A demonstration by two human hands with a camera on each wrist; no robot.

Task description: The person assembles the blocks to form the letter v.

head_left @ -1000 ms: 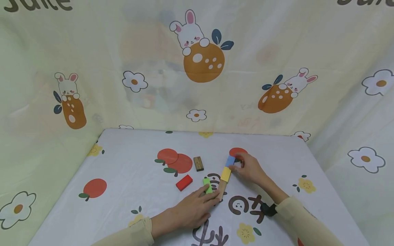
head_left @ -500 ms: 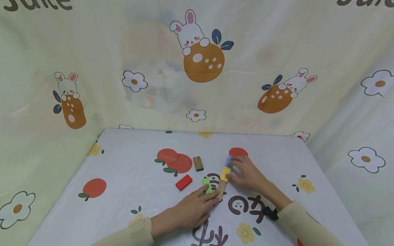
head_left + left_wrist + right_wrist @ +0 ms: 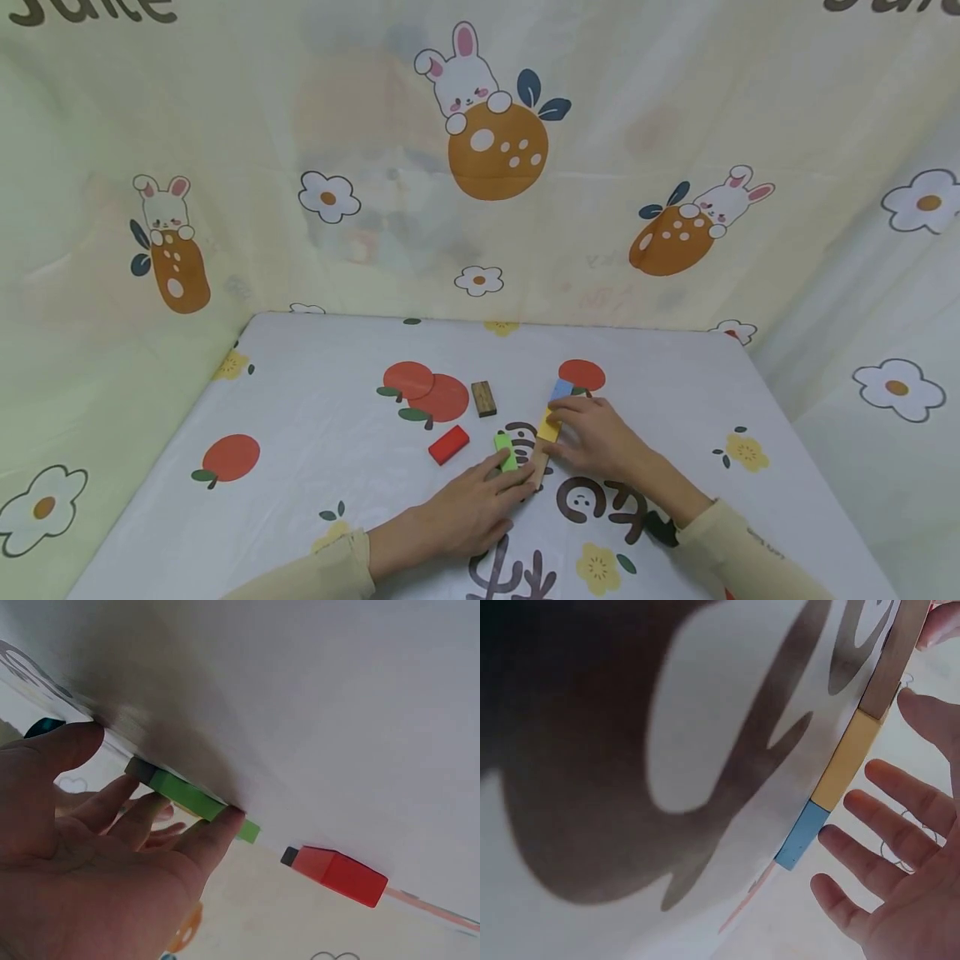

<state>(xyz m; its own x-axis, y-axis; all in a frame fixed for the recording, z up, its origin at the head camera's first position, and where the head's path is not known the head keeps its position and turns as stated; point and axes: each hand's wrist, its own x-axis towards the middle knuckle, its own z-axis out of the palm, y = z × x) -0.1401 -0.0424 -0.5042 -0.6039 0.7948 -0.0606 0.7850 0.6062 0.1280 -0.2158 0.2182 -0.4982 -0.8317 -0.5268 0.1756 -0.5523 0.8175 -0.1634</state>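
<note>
A blue block [image 3: 561, 389], a yellow block [image 3: 549, 427] and a plain wooden block [image 3: 538, 460] lie end to end in a slanting row. My right hand [image 3: 603, 437] is at the right side of this row, its fingers at the yellow block and its thumb near the wooden one. In the right wrist view its fingers [image 3: 900, 795] are spread and fairly straight beside the blocks. My left hand [image 3: 468, 508] rests with its fingertips on a green block [image 3: 505, 452] and at the near end of the wooden block. The left wrist view shows those fingers extended along the green block [image 3: 191, 796].
A red block [image 3: 448, 446] lies left of the green one, and a dark brown block [image 3: 483, 399] lies farther back. The white tablecloth [image 3: 315, 417] has printed fruit, flowers and lettering. Patterned curtains [image 3: 375, 250] stand behind and at both sides.
My right hand has slid toward me along the row, from the blue block down to the yellow and wooden ones. My left hand and the blocks look unmoved.
</note>
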